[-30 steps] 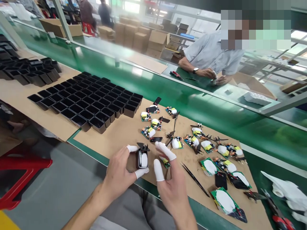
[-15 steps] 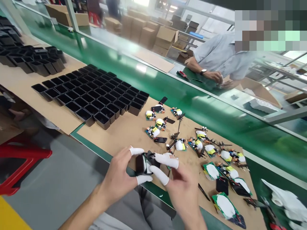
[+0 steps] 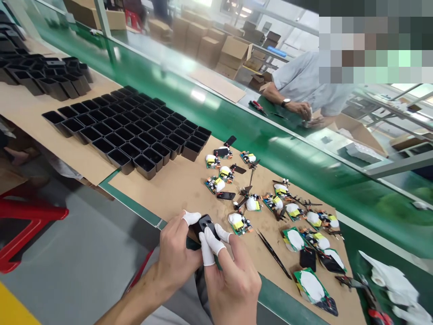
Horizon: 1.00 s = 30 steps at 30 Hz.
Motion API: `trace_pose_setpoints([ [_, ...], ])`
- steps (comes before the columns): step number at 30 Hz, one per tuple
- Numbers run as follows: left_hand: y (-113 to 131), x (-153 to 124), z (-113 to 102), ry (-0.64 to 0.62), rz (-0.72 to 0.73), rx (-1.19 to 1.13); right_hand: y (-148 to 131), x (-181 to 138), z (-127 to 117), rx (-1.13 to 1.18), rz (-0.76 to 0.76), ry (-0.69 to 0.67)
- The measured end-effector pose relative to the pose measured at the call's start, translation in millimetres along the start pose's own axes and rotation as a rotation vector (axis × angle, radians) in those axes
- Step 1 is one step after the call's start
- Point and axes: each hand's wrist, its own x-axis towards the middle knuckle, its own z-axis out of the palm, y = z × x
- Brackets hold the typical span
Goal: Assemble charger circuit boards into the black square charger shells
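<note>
Between my two hands, just above the bench's front edge, is a small black plastic case (image 3: 204,222) with a smooth, shiny top face. My left hand (image 3: 176,246) is closed around its left side, white finger cots on the thumb and a finger. My right hand (image 3: 233,280), also in white finger cots, pinches the case with its fingertips pressed on the top face and right edge. What lies inside the case is hidden. Nearest to the right hand are a circuit board (image 3: 239,223) with a white blob and yellow tape, and black tweezers (image 3: 274,254).
Rows of open black cases (image 3: 128,131) stand to the left on brown cardboard (image 3: 152,194). Several circuit boards (image 3: 313,286) lie to the right, with pliers (image 3: 370,298) and a white cloth (image 3: 389,275). Beyond the green conveyor belt (image 3: 233,119), a co-worker's hands (image 3: 306,113) handle something small.
The white-and-black insides that showed at the case's opening are now covered by a black face. My right hand has moved left and down onto it, uncovering the nearby board and tweezers.
</note>
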Motion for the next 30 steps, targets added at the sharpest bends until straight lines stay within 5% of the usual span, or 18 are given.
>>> trace_pose_setpoints([
  [21, -8, 1, 15, -0.078, -0.074, 0.070, 15, 6, 0, 0.227, 0.127, -0.122],
  [30, 8, 9, 7, -0.038, -0.071, 0.066, 2, 15, -7, 0.254, 0.167, -0.051],
])
